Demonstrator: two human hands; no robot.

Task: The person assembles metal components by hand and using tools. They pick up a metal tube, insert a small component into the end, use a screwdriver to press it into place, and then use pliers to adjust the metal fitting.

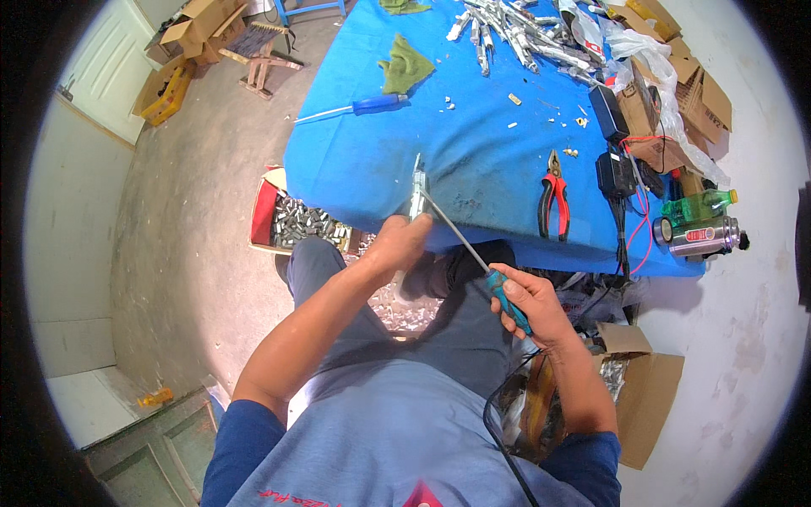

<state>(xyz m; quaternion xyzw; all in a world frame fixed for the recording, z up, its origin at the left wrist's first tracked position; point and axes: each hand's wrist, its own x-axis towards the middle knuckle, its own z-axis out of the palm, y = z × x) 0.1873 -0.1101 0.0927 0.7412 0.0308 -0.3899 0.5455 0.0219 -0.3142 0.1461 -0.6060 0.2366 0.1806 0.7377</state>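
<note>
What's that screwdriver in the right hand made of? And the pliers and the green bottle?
The screwdriver: probably a steel shaft, grey and straight; its teal handle could be plastic or rubber, as the right hand covers part. The pliers: likely metal at the greyish head, with red-and-black grips, maybe plastic or rubber. The green bottle: likely plastic, see-through and shiny.

Red script [297, 498] marks the shirt [389, 427]; a red label [698, 235] is on the flask [721, 239].
</note>
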